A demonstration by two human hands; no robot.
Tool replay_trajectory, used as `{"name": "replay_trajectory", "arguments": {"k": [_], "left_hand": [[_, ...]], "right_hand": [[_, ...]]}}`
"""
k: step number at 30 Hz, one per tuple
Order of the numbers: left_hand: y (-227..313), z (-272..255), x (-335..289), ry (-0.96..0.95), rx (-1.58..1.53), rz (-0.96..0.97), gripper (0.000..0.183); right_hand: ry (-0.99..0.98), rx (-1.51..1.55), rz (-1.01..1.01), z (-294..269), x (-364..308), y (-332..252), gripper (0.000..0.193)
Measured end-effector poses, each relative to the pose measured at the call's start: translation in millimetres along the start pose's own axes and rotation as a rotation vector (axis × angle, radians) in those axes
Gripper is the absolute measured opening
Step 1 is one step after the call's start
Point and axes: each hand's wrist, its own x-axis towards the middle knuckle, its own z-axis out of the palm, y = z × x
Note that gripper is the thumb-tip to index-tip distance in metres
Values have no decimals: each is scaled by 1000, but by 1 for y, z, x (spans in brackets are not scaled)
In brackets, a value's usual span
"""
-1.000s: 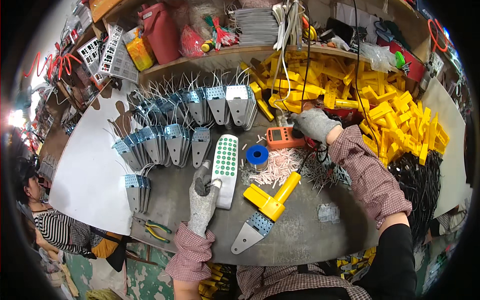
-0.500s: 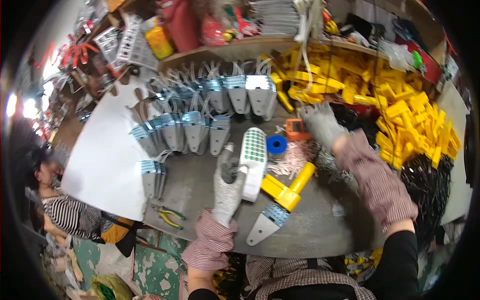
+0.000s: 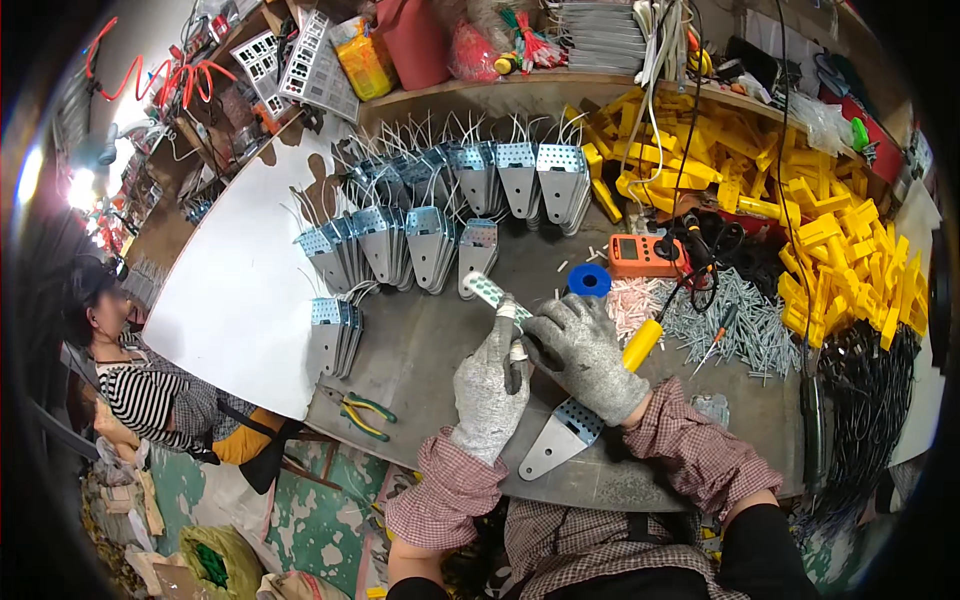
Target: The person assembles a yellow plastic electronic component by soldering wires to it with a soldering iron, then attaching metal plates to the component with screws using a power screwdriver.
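Observation:
My left hand [image 3: 490, 405], in a grey knitted glove, has its fingers closed around a white panel with rows of green dots [image 3: 482, 288]. The panel is tilted, and much of it is hidden by the hands. My right hand [image 3: 585, 350], gloved alike, is beside the left with its fingers bent at the panel; what they hold, if anything, is hidden. Under the right wrist, a yellow handle piece [image 3: 642, 345] sticks out. A tapered grey metal plate [image 3: 550, 450] with a perforated bluish end lies just below that hand.
Rows of tapered metal brackets with wires [image 3: 430, 240] stand at the back left. Yellow plastic parts [image 3: 840, 230] are heaped at the right, near screws [image 3: 740, 320], an orange meter [image 3: 640, 255] and a blue spool [image 3: 589, 281]. Pliers [image 3: 365, 415] lie left; a co-worker [image 3: 130, 360] sits beyond.
My right hand has come from beside the orange meter over to my left hand. The white panel has been tilted, so less of its dotted face shows. The whole view has shifted slightly.

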Motion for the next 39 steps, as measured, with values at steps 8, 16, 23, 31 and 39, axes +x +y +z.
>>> {"name": "replay_trajectory", "arguments": {"k": [8, 16, 23, 31, 39], "left_hand": [[-50, -4, -4, -106, -516, -323, 62], [-3, -15, -102, -577, -186, 53, 64], [15, 4, -113, -624, -127, 178, 63], [90, 37, -12, -509, -60, 258, 53], [60, 105, 2, -609, -177, -18, 45]], "right_hand": [[-20, 758, 399, 27, 5, 20, 17], [-275, 253, 434, 3, -43, 73, 18], [-619, 240, -106, -17, -69, 111, 30], [-858, -719, 169, -74, 42, 198, 22], [-832, -673, 280, -71, 52, 213, 22]]}}
